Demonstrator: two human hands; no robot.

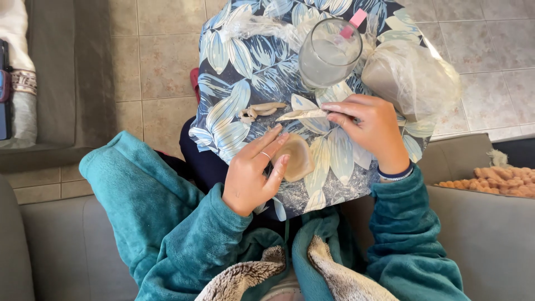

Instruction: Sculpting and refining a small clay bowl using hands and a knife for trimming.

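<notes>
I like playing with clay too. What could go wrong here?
The glass of cloudy water stands on a leaf-patterned board balanced on the lap; a tilt could spill it. The right hand holds a thin tool near the left hand's fingers, which press the clay disc; a slip might poke them.

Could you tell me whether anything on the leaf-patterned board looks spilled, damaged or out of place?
Nothing looks spilled or broken. The glass of cloudy water stands upright on the leaf-patterned board. The left hand steadies a flat clay piece, the right hand holds a thin tool, and clay scraps lie beside them.
</notes>
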